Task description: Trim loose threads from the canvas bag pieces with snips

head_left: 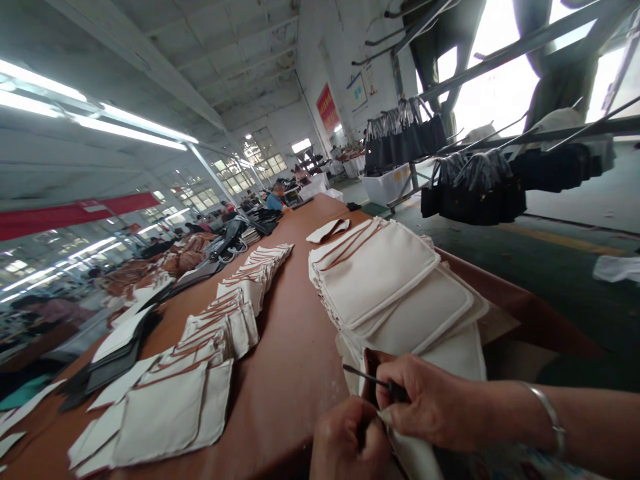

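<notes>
While the right hand (430, 400), at the lower right of the frame in the head view, had its grip closed round a thin dark tool (369, 377), the left hand (350, 440) beside it was clenched on the edge of a white pouch (415, 453) at the bottom of the frame, right of centre. Just above the hands, a pile of white pouches (383, 267) lay on the brown counter (295, 353). An overlapping row of more pouches (160, 413) ran from the lower left toward the centre. Black handbags (473, 197) hung at the upper right.
</notes>
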Tool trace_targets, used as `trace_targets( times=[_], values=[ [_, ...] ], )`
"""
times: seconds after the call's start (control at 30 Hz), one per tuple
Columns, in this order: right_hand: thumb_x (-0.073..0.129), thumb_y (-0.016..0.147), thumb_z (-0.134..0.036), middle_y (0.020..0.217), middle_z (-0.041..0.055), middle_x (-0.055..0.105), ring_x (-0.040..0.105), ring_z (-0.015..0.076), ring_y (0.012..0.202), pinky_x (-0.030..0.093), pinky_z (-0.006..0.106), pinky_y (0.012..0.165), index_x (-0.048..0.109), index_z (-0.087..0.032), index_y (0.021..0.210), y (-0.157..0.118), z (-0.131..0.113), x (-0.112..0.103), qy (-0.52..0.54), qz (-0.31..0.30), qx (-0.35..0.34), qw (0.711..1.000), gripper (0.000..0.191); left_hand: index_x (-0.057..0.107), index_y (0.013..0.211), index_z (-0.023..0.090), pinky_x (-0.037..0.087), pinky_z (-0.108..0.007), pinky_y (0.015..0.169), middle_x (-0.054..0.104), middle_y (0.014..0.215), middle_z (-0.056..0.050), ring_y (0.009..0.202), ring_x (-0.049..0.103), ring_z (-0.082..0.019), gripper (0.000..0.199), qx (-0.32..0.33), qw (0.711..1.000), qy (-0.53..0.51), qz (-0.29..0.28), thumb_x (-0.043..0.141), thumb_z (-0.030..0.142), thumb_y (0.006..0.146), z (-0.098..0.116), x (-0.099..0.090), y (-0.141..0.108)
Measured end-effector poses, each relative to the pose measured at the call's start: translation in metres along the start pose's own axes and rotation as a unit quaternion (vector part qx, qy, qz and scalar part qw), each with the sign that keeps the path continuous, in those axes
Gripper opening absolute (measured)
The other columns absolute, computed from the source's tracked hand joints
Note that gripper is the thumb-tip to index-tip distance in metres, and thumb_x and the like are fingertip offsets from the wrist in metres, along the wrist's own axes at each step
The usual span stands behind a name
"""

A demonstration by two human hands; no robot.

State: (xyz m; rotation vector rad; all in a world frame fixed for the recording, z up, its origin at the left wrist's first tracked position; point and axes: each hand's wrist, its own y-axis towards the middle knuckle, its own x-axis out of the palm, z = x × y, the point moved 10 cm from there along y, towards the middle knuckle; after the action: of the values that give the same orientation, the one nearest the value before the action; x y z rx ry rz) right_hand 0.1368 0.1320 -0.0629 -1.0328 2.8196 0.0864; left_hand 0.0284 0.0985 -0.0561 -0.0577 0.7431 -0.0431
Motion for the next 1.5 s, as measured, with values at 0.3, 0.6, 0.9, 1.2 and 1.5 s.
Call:
trace_targets(
  times=[0.3,0.6,0.9,1.2,1.5],
  values=[
    [0.062,0.064,-0.012,0.058,-0.0059,0.053,0.044,0.0085,0.055,0.034,0.017,0.049,0.063,-0.013,0.076,0.004,0.002,0.001,-0.009,-0.017,0.003,1.000,0.013,0.062,0.064,0.016,0.034,-0.025,0.056,0.055,0.057,-0.001,0.056,0.049,-0.014,0.020,0.053,0.998,-0.006,0.035,0.052,0.024,0.078,-0.003,0.000,-0.002],
    [0.057,0.076,-0.013,0.071,0.0005,0.065,0.058,0.0128,0.065,0.045,0.020,0.061,0.065,-0.014,0.077,-0.004,-0.010,0.002,0.041,0.006,-0.112,0.993,0.008,0.062,0.060,0.016,0.025,-0.025,0.052,0.039,0.055,0.003,0.053,0.030,-0.011,0.050,-0.097,0.966,-0.230,-0.063,0.061,0.063,0.074,-0.029,0.009,0.001],
    [0.050,0.082,-0.014,0.083,0.0072,0.061,0.053,0.0161,0.072,0.041,0.025,0.067,0.061,-0.017,0.086,-0.035,-0.048,0.011,-0.253,-0.024,-0.368,0.895,0.012,0.061,0.065,0.012,0.025,-0.024,0.052,0.043,0.057,0.001,0.053,0.036,-0.011,0.063,-0.133,0.928,-0.304,-0.170,0.064,0.075,0.067,-0.050,0.046,-0.002],
    [0.049,0.084,-0.015,0.084,0.0071,0.061,0.055,0.0168,0.076,0.043,0.029,0.078,0.060,-0.016,0.087,-0.038,-0.048,0.008,-0.203,-0.023,-0.355,0.912,0.011,0.064,0.076,0.014,0.033,-0.024,0.058,0.056,0.068,-0.002,0.063,0.048,-0.013,0.048,0.085,0.988,-0.036,-0.126,0.049,0.058,0.089,-0.016,0.018,-0.002],
    [0.058,0.089,-0.028,0.068,-0.0035,0.051,0.044,0.0087,0.061,0.037,0.019,0.057,0.065,-0.010,0.081,-0.008,-0.024,0.007,-0.043,-0.184,-0.108,0.976,0.021,0.056,0.086,0.020,0.038,-0.022,0.061,0.062,0.075,-0.003,0.066,0.057,-0.013,0.024,0.241,0.959,0.121,-0.090,0.039,0.031,0.097,0.001,0.012,-0.015]
  ],
)
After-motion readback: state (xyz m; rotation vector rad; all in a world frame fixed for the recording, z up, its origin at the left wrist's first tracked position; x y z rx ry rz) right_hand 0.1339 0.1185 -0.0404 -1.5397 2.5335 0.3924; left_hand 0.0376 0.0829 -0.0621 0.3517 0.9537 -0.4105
